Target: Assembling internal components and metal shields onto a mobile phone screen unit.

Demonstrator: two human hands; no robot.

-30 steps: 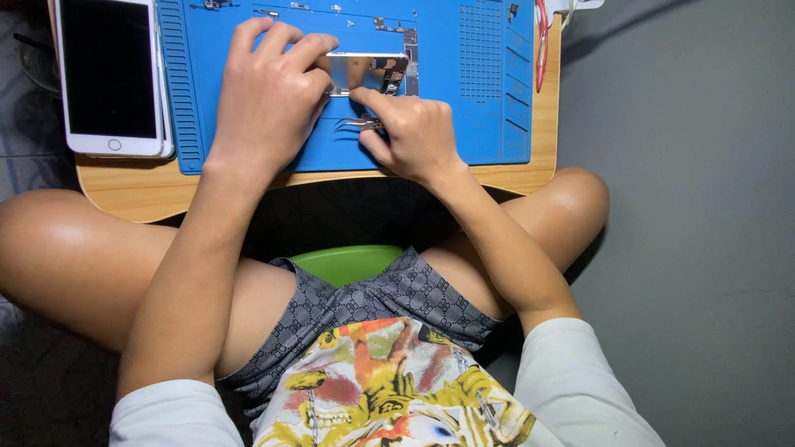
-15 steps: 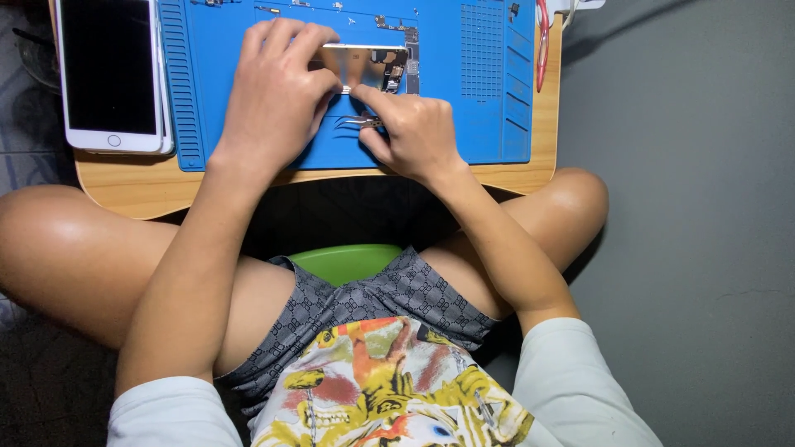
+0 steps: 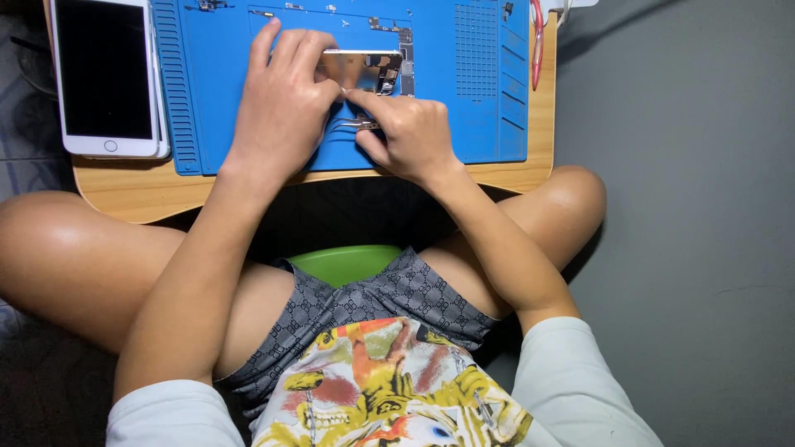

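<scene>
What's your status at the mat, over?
Left hand flat on the opened phone. Right hand pinching tweezers beside it. White phone off to the left, clear.

Phone frame on mat — whole phone lies left, beside it.

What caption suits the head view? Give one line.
Left hand steadies an opened phone on a blue mat; right hand works it.

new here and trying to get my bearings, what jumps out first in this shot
The bright blue work mat on the small wooden lap table stands out. At its middle, the left hand and right hand meet over an opened phone body. A white phone lies face up at the table's left end.
</scene>
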